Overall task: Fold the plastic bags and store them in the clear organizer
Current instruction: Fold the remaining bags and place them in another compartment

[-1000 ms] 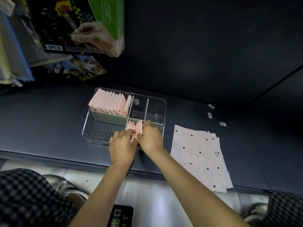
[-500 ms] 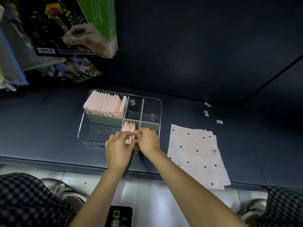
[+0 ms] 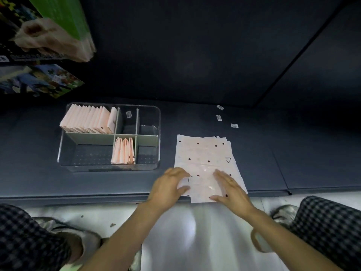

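Observation:
A clear organizer [image 3: 158, 122] with grey dividers sits on the dark mat. Its back-left compartment holds a row of several folded pink bags [image 3: 88, 120]. A front middle compartment holds a few more folded bags [image 3: 123, 151]. To its right lies a flat stack of pale pink plastic bags [image 3: 205, 153] with black dots. My left hand [image 3: 168, 185] rests with relaxed fingers on the stack's near-left corner. My right hand [image 3: 232, 189] lies flat with straight fingers on the stack's near-right part. Neither hand grips anything.
Three small white labels [image 3: 219, 117] lie on the mat behind the stack. Printed boxes [image 3: 41, 81] stand at the back left. The mat's front edge [image 3: 78, 196] runs just below the organizer. My knees in checked fabric flank the lower corners.
Both hands left the folded bags in the organizer's front compartment and moved right onto the flat stack. The view shifted so the organizer now sits further left.

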